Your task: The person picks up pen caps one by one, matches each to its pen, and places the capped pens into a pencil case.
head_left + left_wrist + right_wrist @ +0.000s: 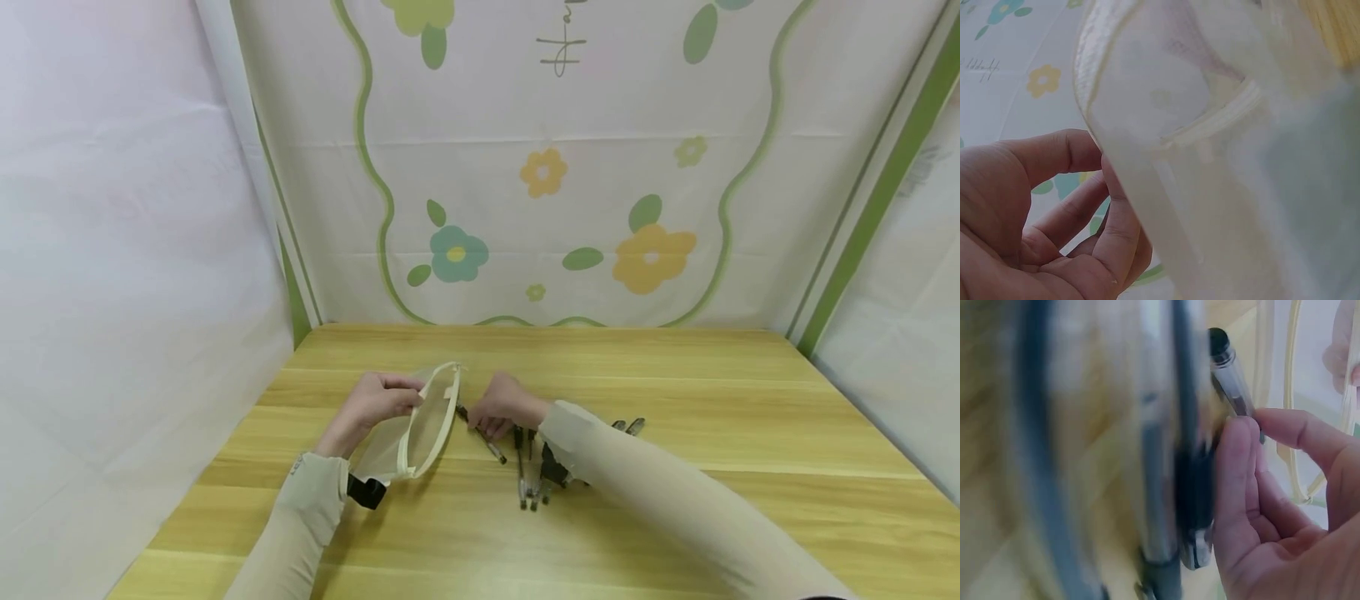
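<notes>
My left hand (378, 404) pinches one edge of a translucent, cream-trimmed pouch (384, 446), whose long mouth gapes toward the right. In the left wrist view, thumb and fingers meet at the rim of the pouch (1210, 200). Just right of that mouth, my right hand (504, 406) pinches a clear-barrelled pen (492, 448), tilted over the table. The right wrist view shows the dark end of this pen (1232, 375) sticking out past the fingertips. Several more pens (522, 479) lie below the right wrist, partly hidden by the sleeve.
Wood-grain table (675, 517) under both hands. Two more pen ends (634, 427) show beyond the right forearm. A black wrist camera (367, 492) sits under the left wrist. A flower-printed cloth (543, 233) closes off the back, with white cloth at both sides.
</notes>
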The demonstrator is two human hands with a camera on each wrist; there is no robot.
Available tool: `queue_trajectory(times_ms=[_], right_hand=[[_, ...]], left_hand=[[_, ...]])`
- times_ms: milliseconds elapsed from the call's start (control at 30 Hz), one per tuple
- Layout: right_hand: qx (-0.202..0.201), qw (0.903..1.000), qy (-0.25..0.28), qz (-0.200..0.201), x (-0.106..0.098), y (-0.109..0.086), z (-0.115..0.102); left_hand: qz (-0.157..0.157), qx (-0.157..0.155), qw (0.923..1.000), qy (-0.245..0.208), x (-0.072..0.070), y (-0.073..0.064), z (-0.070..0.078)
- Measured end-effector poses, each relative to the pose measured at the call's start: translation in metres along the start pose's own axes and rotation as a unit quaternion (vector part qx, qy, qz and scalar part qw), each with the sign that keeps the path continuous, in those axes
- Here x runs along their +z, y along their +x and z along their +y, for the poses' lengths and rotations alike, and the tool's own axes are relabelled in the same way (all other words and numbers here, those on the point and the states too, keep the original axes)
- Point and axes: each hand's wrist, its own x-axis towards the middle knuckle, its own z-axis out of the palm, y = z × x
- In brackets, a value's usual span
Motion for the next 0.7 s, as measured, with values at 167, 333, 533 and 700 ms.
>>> queue_trajectory(times_ms=[167, 333, 533, 700], right_hand=[[0.025, 0.9989, 0.039, 0.0, -0.005, 0.001, 0.007], [0.016, 0.9979, 0.062, 0.008, -0.011, -0.002, 0.011], [-0.052, 0.9962, 0.063, 0.029, -0.016, -0.024, 0.009], [-0.083, 0.9902, 0.088, 0.069, -0.016, -0.037, 0.009]], left_hand=[[0.003, 0.002, 1.0, 0.001, 0.0, 0.0, 0.0], [0.012, -0.001, 0.9999, 0.0, 0.001, -0.002, 0.001], [0.022, 0.0, 0.9996, -0.018, 0.002, -0.003, 0.002], [0.028, 0.002, 0.9978, -0.059, 0.008, -0.002, 0.001]])
